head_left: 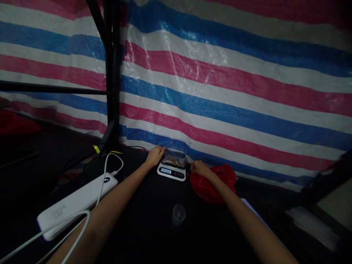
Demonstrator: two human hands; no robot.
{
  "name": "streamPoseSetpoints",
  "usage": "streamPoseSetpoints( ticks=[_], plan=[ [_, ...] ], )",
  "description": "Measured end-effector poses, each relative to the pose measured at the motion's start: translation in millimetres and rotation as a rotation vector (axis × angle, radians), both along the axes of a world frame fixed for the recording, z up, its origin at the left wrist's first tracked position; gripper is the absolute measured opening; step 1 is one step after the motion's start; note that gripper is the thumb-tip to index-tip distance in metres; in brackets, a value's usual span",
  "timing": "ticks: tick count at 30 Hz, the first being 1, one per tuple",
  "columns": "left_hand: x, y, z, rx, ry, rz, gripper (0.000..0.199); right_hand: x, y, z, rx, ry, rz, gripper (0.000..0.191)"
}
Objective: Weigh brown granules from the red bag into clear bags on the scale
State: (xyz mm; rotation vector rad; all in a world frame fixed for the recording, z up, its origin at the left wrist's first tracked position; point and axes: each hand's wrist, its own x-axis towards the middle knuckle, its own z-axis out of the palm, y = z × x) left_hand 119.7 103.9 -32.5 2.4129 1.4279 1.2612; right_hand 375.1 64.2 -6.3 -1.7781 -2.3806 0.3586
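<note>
On the dark tabletop a white kitchen scale (171,173) with a lit display carries a see-through container (173,160), in which reddish-brown pieces lie; they are too small to name. My left hand (155,155) is at the container's left rear side, fingers bent against its rim. To the right of the scale, my right hand (199,168) has its fingers curled together at the left end of a red bag (213,187). What those fingers hold, if anything, is hidden. Nearer to me stands a small clear plastic cup (178,214).
A white power bank (78,205) lies at the left, with a white cable (87,220) running over my left forearm. Black metal posts (112,73) rise behind it. Striped plastic sheeting (220,99) closes off the back. Pale papers (313,223) lie at the right.
</note>
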Motion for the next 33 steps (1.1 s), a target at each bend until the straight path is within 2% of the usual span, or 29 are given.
streamPoseSetpoints(
  ticks=[5, 8, 10, 12, 14, 15, 18, 20, 25, 29, 33],
  plan=[
    [0, 0, 0.9, -0.011, -0.006, -0.002, 0.05, 22, 7, 4.3, -0.002, 0.096, -0.016, 0.015],
    [0, -1, 1.4, -0.016, -0.006, -0.011, 0.05, 37, 12, 10.5, 0.015, 0.259, -0.057, 0.017],
    [0, -1, 1.5, -0.024, -0.012, -0.006, 0.049, 39, 11, 14.7, -0.035, 0.395, 0.001, 0.022],
    [0, 0, 1.2, -0.03, -0.019, -0.002, 0.049, 36, 7, 18.2, -0.127, 0.441, 0.142, 0.026],
    [-1, 1, 0.7, -0.029, -0.023, -0.007, 0.048, 30, 3, 20.2, -0.145, 0.361, 0.225, 0.025],
    [-1, 1, 0.4, -0.027, -0.024, -0.009, 0.048, 27, 1, 20.4, -0.095, 0.274, 0.211, 0.025],
    [0, 2, -0.2, -0.021, -0.021, -0.006, 0.049, 25, 3, 17.2, 0.2, -0.028, 0.023, 0.024],
    [0, 2, -0.1, -0.023, -0.016, -0.001, 0.049, 27, 7, 11.8, 0.323, -0.178, -0.026, 0.024],
    [0, 0, 1.5, -0.034, -0.012, -0.005, 0.049, 26, 15, -6.4, 0.315, -0.291, 0.073, 0.028],
    [0, 0, 2.2, -0.029, -0.002, -0.007, 0.049, 24, 16, -14.8, 0.301, -0.275, 0.035, 0.027],
    [0, 1, 1.2, -0.011, 0.015, 0.002, 0.049, 23, 14, -12.6, 0.315, -0.249, 0.004, 0.024]
  ],
)
